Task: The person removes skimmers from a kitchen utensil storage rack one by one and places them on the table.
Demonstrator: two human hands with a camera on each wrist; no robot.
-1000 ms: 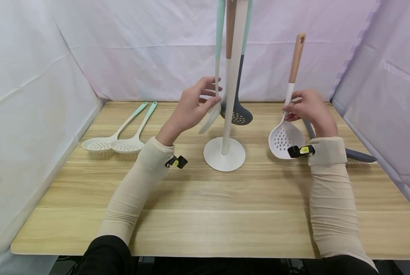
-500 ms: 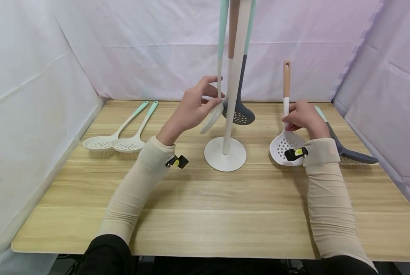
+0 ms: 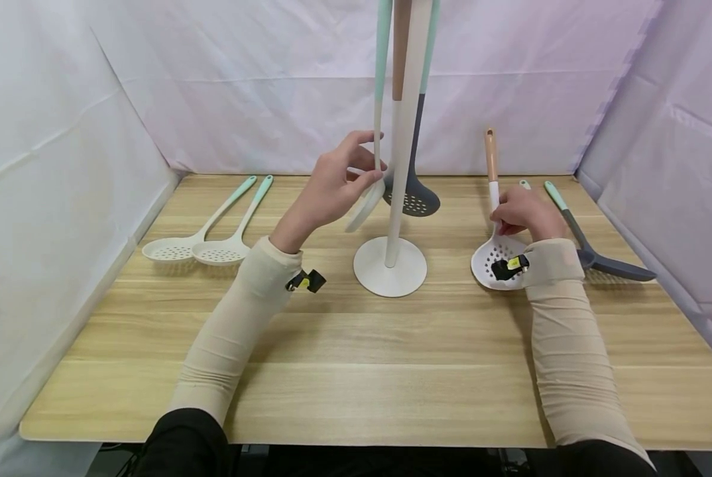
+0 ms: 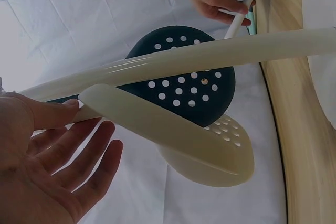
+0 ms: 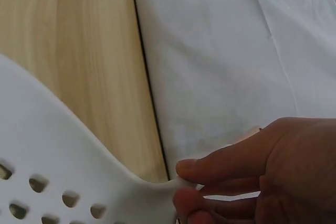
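A: While the right hand (image 3: pixel 526 213) is pinching the neck of the white skimmer with the wooden handle (image 3: pixel 493 225), where is that skimmer sitting?

B: Its perforated bowl is touching the worktop (image 3: pixel 356 344) to the right of the white utensil stand (image 3: pixel 394 199), and the handle is leaning up and away from the person. I judge it is being laid down beside the grey skimmer with the mint handle (image 3: pixel 589 245), which is lying further right of the stand.

A: And the left hand (image 3: pixel 332 189)?

B: Thumb and fingertips are nipping the thin stem of the cream skimmer (image 4: pixel 173 140) hanging just left of the stand's pole; the other fingers are lying loose. A dark grey skimmer (image 3: pixel 414 192) is hanging behind the pole.

A: What is the next move asking for?

B: Probably lowering the wooden handle flat and letting go, then lifting the hanging skimmer up off its hook without swinging it into the pole.

A: What is differing from a second ago?

B: The wooden-handled skimmer is standing much lower and its bowl is now resting down; the left hand is staying where it was. Two mint-handled skimmers (image 3: pixel 197 248) are lying far left of the stand, unmoved.
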